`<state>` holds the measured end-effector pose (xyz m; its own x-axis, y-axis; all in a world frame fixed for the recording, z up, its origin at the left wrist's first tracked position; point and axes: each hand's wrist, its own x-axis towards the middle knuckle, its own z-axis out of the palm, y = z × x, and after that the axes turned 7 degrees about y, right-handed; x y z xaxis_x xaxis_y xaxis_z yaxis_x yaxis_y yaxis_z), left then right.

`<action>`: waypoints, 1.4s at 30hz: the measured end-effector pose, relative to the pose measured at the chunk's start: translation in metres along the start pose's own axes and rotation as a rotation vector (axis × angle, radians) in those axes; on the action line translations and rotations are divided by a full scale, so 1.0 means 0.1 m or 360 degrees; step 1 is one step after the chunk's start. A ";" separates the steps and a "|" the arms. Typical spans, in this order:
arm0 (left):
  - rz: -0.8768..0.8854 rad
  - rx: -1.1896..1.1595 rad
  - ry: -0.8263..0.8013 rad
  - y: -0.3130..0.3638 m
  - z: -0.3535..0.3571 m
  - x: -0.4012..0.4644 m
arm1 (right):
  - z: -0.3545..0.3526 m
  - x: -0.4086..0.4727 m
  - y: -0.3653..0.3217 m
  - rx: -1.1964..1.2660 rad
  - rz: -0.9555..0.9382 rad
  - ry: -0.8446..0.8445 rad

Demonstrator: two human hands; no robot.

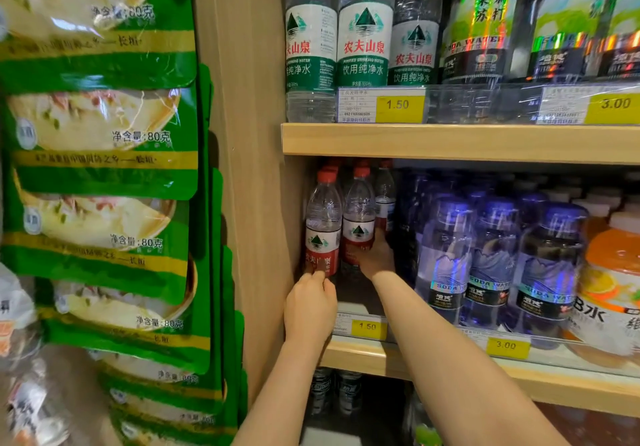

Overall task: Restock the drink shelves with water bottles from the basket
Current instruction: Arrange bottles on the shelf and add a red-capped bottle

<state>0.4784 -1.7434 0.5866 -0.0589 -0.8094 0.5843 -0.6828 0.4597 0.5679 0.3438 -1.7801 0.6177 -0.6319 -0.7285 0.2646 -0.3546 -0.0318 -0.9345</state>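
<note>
On the middle shelf [450, 142], left hand [309, 307] pinches front red-label water bottle [322, 234], right hand [375, 255] grips its neighbour [358, 217]; rows look partly stocked, basket out of view, remaining work unclear.

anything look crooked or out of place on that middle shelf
Nothing stands out. The red-capped water bottles stand upright in rows beside the blue soda water bottles; the left hand and right hand each grip one.
</note>
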 end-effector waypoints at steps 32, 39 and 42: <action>0.0452 -0.0273 0.0268 0.00 -0.21 -0.88 | -0.94 -1.29 -0.21 -0.0381 -0.0618 -0.0289; 0.0509 -0.0442 -0.0245 0.03 0.33 -1.97 | -2.03 -2.35 1.00 -0.0637 -0.0350 -0.0248; 0.0373 -0.0445 -0.0518 -0.08 0.63 -2.56 | -2.35 -2.66 1.71 -0.0746 -0.0075 -0.0361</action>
<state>0.4530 -1.5627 0.3964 -0.4430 -0.7240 0.5288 -0.4046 0.6878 0.6026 0.2891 -1.4308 0.4438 -0.4610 -0.8653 0.1967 -0.6824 0.2040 -0.7019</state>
